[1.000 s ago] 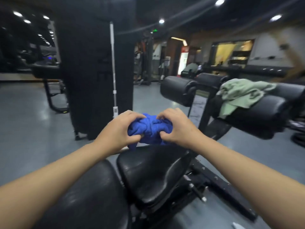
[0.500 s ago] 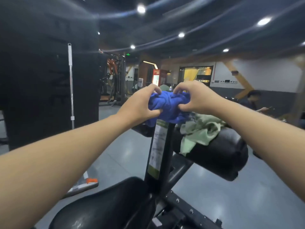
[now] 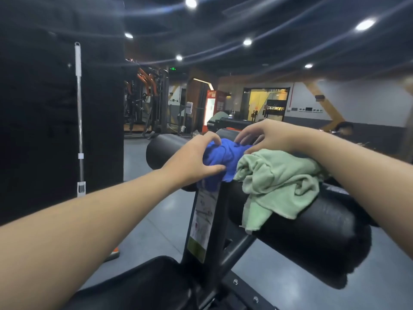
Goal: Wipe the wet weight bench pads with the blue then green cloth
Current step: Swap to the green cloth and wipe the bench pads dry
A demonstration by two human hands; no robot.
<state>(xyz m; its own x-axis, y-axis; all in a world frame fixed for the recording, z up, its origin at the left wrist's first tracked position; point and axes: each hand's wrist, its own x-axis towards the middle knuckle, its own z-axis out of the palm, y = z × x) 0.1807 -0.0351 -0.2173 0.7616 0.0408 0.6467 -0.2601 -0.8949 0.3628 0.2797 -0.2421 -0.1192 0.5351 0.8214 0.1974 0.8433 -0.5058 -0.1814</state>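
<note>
Two hands are being pressed onto the bunched blue cloth (image 3: 220,158) atop the bench's roller pad (image 3: 312,233): left hand (image 3: 192,159) gripping it, right hand (image 3: 266,135) loosely open-fingered, beside the draped green cloth (image 3: 277,182).

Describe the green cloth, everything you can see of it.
The green cloth is pale mint, soft like microfibre or terry, with a stitched hem at its edges. It lies crumpled and folded over the top of the black roller pad, one corner hanging down the pad's near side. Its upper left edge meets the bunched blue cloth. The right hand and forearm pass just above and behind it; whether they touch it cannot be told. The left hand is on the blue cloth, not on it.
</note>
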